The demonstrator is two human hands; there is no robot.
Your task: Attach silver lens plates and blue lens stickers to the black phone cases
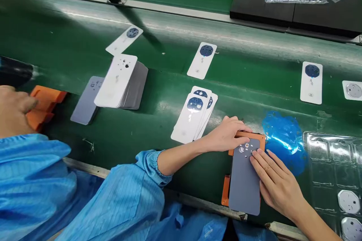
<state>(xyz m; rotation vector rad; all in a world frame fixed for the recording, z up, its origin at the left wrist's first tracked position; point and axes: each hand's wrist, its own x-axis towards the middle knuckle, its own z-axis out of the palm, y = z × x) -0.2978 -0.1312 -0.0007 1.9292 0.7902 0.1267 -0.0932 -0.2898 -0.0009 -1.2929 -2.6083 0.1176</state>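
Note:
A grey phone-shaped panel (245, 180) with small holes near its far end lies on an orange fixture (262, 140) at the table's near edge. My left hand (229, 134) grips the far left corner of the fixture, its thumb resting on the panel. Stretched out flat, the fingers of my right hand (278, 182) lie on the panel's right side near the holes. Beside the fixture is a crumpled pile of shiny blue film (285, 141). Left of my hands, several white phone-shaped cards (185, 124) with dark blue round pieces overlap.
A tall stack of white panels (114, 86) stands left, by a grey panel (86, 101). A co-worker's hand (13, 111) is beside another orange fixture (45, 101). A clear compartment tray (322, 169) holds white discs at right. More white cards (311, 86) lie farther back.

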